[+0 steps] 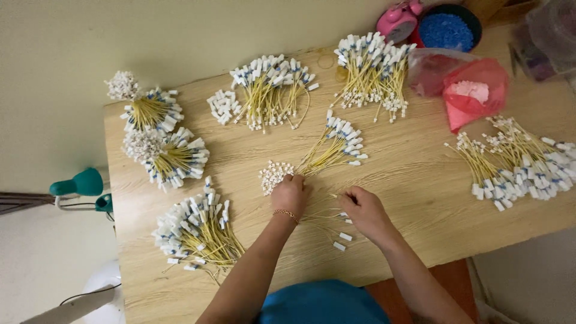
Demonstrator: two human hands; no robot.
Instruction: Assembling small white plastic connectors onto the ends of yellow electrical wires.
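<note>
My left hand (290, 193) is closed around the middle of a small bundle of thin yellow cables (327, 150), whose white end caps (275, 175) stick out to its left and whose blue-and-white connectors fan out up and to the right. My right hand (363, 210) pinches a few loose yellow cables (321, 215) lying on the wooden table (414, 180) between the two hands. Two loose white connectors (342, 241) lie just below. A thin bracelet sits on my left wrist.
Several more cable bundles lie around the table: left (163, 150), lower left (198, 231), top centre (270, 90), top right (372, 72) and right (522, 162). A red bag (477, 90), a blue-filled bowl (447, 30) and a pink clock (399, 21) sit at the back right.
</note>
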